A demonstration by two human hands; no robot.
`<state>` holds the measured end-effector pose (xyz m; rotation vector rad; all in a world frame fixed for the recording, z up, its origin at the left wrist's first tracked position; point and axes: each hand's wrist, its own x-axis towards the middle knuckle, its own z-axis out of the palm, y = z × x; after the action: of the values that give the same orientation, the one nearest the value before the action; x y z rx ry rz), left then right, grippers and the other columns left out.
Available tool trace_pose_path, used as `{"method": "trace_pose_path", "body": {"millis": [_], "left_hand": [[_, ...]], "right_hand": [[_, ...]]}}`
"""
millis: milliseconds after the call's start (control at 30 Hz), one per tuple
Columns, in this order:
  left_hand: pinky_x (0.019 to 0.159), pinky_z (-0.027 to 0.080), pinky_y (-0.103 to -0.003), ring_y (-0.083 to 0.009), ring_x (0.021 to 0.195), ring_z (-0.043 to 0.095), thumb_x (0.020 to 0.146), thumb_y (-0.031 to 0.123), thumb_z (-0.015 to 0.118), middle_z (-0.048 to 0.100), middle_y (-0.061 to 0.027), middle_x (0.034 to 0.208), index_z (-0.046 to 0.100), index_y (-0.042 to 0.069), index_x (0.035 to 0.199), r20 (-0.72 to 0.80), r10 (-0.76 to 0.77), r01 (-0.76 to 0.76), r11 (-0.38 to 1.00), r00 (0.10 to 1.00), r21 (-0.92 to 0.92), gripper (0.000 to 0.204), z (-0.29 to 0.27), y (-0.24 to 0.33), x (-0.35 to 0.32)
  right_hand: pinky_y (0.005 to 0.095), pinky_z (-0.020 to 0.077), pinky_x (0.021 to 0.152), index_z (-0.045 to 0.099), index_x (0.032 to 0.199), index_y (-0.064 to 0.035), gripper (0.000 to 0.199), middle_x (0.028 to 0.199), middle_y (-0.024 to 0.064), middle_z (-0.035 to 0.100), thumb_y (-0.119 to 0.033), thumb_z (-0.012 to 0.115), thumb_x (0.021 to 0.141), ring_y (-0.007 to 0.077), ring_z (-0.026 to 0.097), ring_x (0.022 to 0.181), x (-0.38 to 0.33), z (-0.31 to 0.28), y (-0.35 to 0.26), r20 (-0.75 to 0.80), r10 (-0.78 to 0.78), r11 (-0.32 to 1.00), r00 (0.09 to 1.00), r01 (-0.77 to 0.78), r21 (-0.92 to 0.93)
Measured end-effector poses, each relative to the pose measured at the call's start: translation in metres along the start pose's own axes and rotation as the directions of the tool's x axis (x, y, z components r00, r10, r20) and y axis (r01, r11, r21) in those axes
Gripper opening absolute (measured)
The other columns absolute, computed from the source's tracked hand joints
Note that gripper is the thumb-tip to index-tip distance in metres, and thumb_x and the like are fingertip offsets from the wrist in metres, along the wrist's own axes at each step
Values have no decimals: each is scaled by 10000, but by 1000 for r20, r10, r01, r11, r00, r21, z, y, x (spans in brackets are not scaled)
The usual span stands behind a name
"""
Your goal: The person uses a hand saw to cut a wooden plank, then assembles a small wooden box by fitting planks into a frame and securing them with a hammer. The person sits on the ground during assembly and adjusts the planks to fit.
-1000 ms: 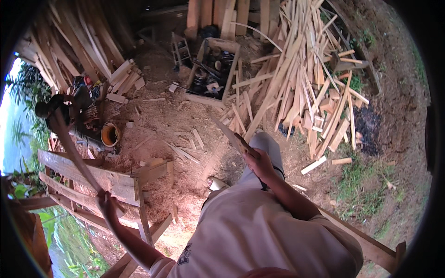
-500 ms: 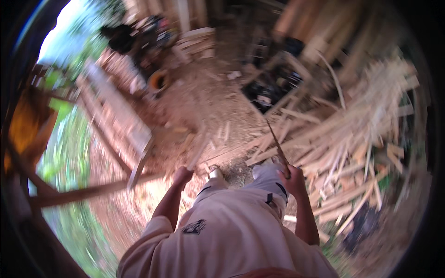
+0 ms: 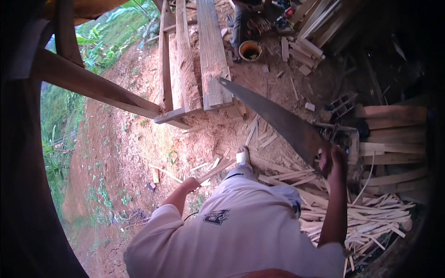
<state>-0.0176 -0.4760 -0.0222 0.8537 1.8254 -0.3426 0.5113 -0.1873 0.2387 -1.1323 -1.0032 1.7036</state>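
Observation:
My right hand point(image 3: 333, 162) is wrapped round the handle of a hand saw point(image 3: 278, 118). The saw's broad, dull blade slants up and left, and in the picture its tip overlaps the end of a thick plank point(image 3: 211, 46) on the timber bench; I cannot tell whether they touch. Low on the left, my left hand point(image 3: 189, 184) is closed on a thin wooden strip point(image 3: 217, 171), which points away to the right beside my leg. Both hands are well apart, on either side of my body.
Rough beams point(image 3: 185, 60) form the bench, and a wooden rail point(image 3: 97, 88) runs left from it. Beyond stand an orange-rimmed bucket point(image 3: 250, 51) and another person's leg point(image 3: 238, 28). Offcuts point(image 3: 357, 213) pile up at right, near stacked boards point(image 3: 394, 139). Sawdust covers the sloping ground.
My view has turned left, bringing the bench to the upper middle. The saw, edge-on before, now shows its broad side. The left hand still holds a wooden strip.

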Motion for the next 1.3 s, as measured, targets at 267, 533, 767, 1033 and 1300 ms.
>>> {"method": "trace_pose_path", "body": {"millis": [267,533,767,1033,1300], "left_hand": [[497,504,-400,-222,524,638,839,345,784,657,-105,653,714,-38,830,185,-252,291,929,950,-228,389,36,-4,-3],[616,540,-430,-277,666,708,822,341,786,718,-167,803,686,-51,1015,87,-247,262,920,965,-292,448,11,32,-69],[739,538,-497,-426,824,707,843,389,753,709,-260,875,663,-35,1004,-28,-149,145,982,988,-119,463,-28,150,-66],[915,511,-544,-465,1058,666,925,441,662,701,-292,1076,626,-34,1099,-82,20,-2,976,996,216,507,-95,369,-20],[547,471,-312,-152,604,603,989,319,662,622,-58,791,578,21,946,157,242,-192,941,958,-279,313,-174,570,-9]], "right_hand": [[293,465,608,626,1000,-54,416,693,8,556,-470,601,1017,154,531,584,281,156,152,318,425,811,847,-513,281],[422,572,790,732,974,78,707,931,204,746,-621,708,873,331,735,893,364,202,194,-150,266,739,952,-301,-603],[425,562,872,702,1071,124,865,1070,289,719,-713,640,860,358,720,996,369,212,160,3,376,636,927,-256,-728],[485,522,777,634,928,33,777,926,233,698,-737,530,918,368,692,864,332,101,91,270,353,720,896,-76,-689],[429,517,770,636,916,-78,417,913,114,688,-481,739,897,287,677,829,312,-116,59,-268,574,735,774,-631,-248]]}}
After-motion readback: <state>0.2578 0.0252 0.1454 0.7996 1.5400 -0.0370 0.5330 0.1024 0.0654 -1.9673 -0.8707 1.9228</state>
